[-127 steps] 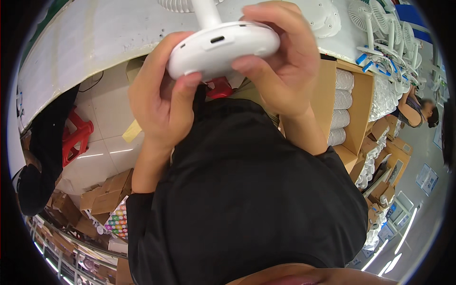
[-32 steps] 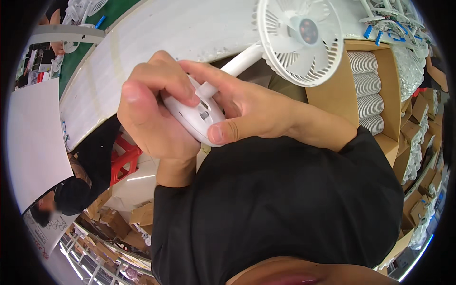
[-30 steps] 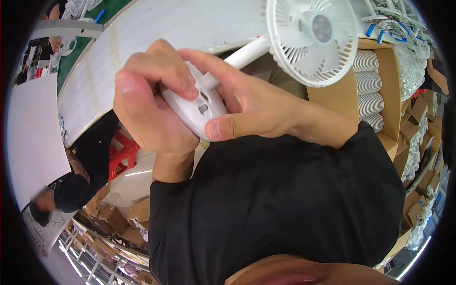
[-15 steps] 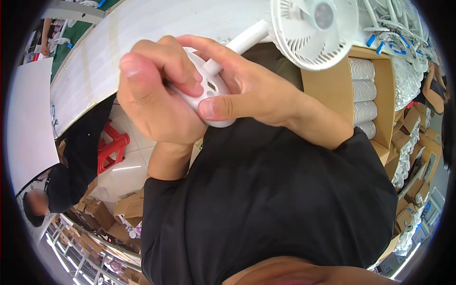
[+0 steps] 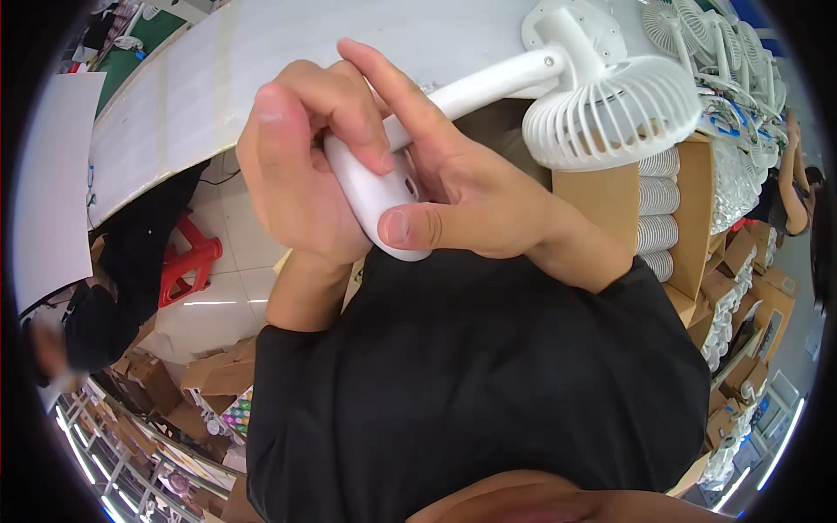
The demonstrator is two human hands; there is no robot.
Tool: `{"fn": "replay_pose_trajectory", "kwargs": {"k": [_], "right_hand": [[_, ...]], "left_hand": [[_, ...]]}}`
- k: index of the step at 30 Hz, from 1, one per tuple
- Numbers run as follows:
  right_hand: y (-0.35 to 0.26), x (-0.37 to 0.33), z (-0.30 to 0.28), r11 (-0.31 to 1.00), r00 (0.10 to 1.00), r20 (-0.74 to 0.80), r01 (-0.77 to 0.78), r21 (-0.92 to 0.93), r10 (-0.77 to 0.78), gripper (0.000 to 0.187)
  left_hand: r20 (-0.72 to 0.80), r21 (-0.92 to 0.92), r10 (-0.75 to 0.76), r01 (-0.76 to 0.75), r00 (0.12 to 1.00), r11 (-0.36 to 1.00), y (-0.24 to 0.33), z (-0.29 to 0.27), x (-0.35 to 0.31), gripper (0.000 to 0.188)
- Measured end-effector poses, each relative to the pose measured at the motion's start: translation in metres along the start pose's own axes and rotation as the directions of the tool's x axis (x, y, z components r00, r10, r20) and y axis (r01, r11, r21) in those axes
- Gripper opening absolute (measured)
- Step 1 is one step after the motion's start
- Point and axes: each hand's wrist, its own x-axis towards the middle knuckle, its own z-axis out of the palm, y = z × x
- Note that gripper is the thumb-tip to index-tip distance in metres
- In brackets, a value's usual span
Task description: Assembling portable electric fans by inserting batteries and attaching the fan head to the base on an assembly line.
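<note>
Both hands hold a white fan above the edge of the white table, in front of my black shirt. Its smooth rounded base [image 5: 370, 196] sits between my palms, with a small dark slot on its side. My left hand [image 5: 301, 166] curls round the base's left side, fingers on its top. My right hand [image 5: 479, 187] grips from the right, its thumb pressed flat on the base and index finger raised beside the arm. From the base, the fan's arm [image 5: 488, 87] runs up and right to a joint. Beyond it hangs the slatted fan head [image 5: 610, 118], seen from its side.
A white disc with screws [image 5: 602, 30] lies behind the fan on the table [image 5: 218, 87]. On the right, a cardboard box [image 5: 593, 205] holds stacks of white ribbed parts. More white fans [image 5: 719, 44] crowd the far right. A red stool [image 5: 192, 257] and another person are at left.
The fan has turned in my hands. Its slotted face has rolled mostly out of sight, and the fan head has swung from facing me to side-on, lower and farther right.
</note>
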Motion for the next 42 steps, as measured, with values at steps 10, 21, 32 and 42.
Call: {"fn": "replay_pose_trajectory", "kwargs": {"k": [10, 21, 32, 42], "right_hand": [[0.011, -0.005, 0.001, 0.926, 0.969, 0.065, 0.247, -0.287, -0.238, 0.116], [0.009, -0.008, -0.008, 0.638, 0.993, 0.019, 0.091, -0.765, -0.119, 0.091], [0.075, 0.106, -0.179, 0.389, 0.792, -0.436, -0.274, -0.879, -0.428, 0.047], [0.071, 0.201, -0.287, -0.062, 0.486, -0.273, -0.567, -0.821, -0.83, 0.04]], "left_hand": [[-0.137, -0.058, 0.004, -0.012, 0.991, 0.998, -0.005, 0.018, 0.01, 0.048], [-0.304, -0.012, 0.0, -0.004, 0.953, 1.0, -0.035, -0.017, 0.005, 0.036], [-0.367, 0.717, -0.054, 0.319, 0.929, 0.62, -0.159, -0.107, 0.002, 0.009], [-0.256, 0.837, -0.152, 0.297, 0.955, 0.459, -0.155, -0.089, 0.011, 0.009]]}}
